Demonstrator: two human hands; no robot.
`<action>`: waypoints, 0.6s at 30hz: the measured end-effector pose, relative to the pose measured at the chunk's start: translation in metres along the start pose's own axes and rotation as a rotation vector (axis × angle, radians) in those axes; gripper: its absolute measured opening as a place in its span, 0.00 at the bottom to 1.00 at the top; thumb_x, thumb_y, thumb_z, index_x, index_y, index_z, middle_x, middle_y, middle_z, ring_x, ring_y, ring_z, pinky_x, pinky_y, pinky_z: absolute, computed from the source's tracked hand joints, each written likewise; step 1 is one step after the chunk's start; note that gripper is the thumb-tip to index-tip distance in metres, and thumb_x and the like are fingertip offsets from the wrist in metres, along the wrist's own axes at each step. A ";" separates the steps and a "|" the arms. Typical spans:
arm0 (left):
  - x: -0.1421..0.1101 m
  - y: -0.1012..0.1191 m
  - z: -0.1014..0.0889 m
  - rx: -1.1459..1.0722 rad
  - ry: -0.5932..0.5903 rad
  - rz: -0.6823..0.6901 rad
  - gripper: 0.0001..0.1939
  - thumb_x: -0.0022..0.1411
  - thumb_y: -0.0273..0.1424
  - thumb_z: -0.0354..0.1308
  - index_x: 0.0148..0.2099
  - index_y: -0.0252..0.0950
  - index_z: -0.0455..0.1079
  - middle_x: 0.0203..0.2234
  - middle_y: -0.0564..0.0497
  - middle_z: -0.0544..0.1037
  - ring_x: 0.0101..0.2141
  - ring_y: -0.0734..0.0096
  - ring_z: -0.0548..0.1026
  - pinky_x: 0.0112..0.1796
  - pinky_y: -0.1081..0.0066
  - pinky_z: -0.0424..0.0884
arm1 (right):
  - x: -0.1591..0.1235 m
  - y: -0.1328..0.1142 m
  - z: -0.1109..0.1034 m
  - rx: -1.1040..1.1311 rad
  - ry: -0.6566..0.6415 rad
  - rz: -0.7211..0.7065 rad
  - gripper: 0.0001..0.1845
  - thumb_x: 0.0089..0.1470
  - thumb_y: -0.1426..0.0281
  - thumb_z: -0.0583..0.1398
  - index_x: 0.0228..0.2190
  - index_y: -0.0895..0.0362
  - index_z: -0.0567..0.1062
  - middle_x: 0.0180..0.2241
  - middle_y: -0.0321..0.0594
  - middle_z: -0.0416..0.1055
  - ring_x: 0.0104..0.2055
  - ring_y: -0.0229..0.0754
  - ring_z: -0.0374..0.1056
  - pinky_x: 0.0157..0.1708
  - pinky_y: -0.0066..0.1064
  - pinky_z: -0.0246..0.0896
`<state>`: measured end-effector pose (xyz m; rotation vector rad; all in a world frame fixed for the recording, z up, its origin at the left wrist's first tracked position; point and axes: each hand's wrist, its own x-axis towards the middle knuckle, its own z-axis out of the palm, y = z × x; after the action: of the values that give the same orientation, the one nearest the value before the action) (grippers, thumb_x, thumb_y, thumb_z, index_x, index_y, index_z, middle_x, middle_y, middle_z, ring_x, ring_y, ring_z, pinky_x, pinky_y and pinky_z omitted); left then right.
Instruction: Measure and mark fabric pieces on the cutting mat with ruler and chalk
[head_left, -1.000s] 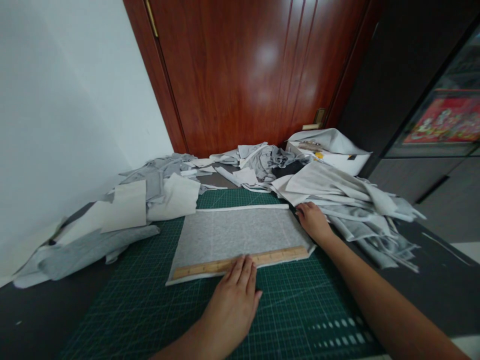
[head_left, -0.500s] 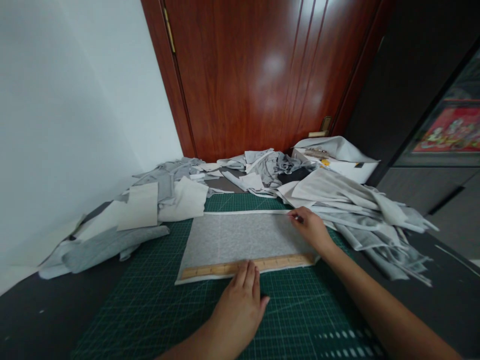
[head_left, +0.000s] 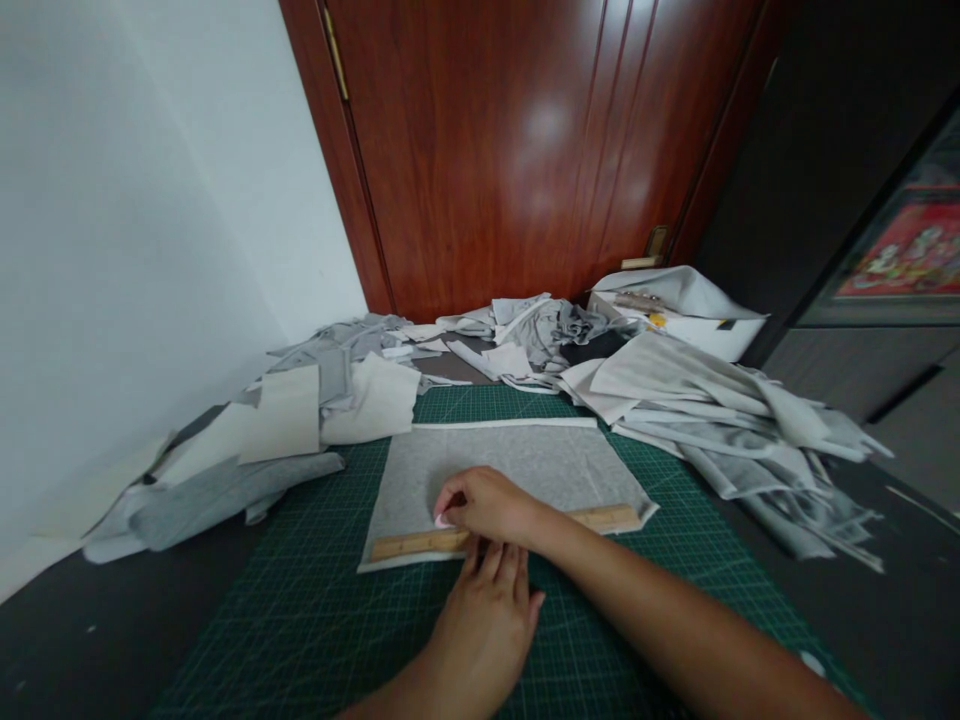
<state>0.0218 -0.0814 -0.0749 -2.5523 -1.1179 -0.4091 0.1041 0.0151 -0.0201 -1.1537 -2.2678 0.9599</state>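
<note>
A piece of light grey fabric (head_left: 525,450) lies flat on a green cutting mat (head_left: 600,610). Along the fabric's near edge rests a wooden ruler (head_left: 420,543). My left hand (head_left: 487,610) presses the ruler from the near side, its fingers stretched out flat. Crossing above it, my right hand (head_left: 487,505) pinches a small pale pink piece of tailor's chalk (head_left: 444,521) at the fabric, just beyond the ruler's left half. My right wrist and forearm hide the middle of the ruler.
Grey and cream fabric scraps (head_left: 292,410) are heaped on the left. Another fabric pile (head_left: 697,400) lies on the right, with a white box (head_left: 712,335) behind it. A reddish wooden door (head_left: 487,150) closes off the back, beside a white wall (head_left: 150,200).
My right hand has moved left and nearer, from the fabric's far right corner to beside the ruler, still pinching the chalk. My left hand stays on the ruler.
</note>
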 end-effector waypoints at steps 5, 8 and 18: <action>0.001 0.004 -0.001 -0.040 0.004 -0.055 0.19 0.67 0.34 0.48 0.50 0.28 0.73 0.47 0.40 0.77 0.48 0.56 0.74 0.50 0.55 0.69 | 0.001 0.002 0.004 -0.012 -0.005 0.040 0.07 0.48 0.75 0.63 0.31 0.57 0.79 0.30 0.34 0.75 0.31 0.35 0.69 0.31 0.23 0.58; 0.001 0.005 -0.002 -0.044 -0.001 -0.049 0.18 0.67 0.34 0.48 0.49 0.28 0.73 0.46 0.40 0.77 0.47 0.55 0.74 0.50 0.55 0.69 | -0.001 0.001 0.004 -0.033 -0.007 0.043 0.06 0.48 0.76 0.62 0.31 0.57 0.79 0.30 0.35 0.75 0.32 0.35 0.68 0.31 0.23 0.58; 0.003 0.004 -0.004 -0.019 -0.013 -0.039 0.17 0.67 0.32 0.48 0.47 0.27 0.74 0.45 0.40 0.78 0.48 0.54 0.73 0.49 0.55 0.70 | -0.004 0.000 0.000 -0.109 -0.024 -0.012 0.07 0.48 0.77 0.61 0.30 0.58 0.79 0.30 0.35 0.75 0.31 0.36 0.68 0.32 0.24 0.57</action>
<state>0.0260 -0.0832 -0.0708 -2.5570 -1.1761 -0.4152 0.1060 0.0117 -0.0202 -1.1782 -2.3692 0.8589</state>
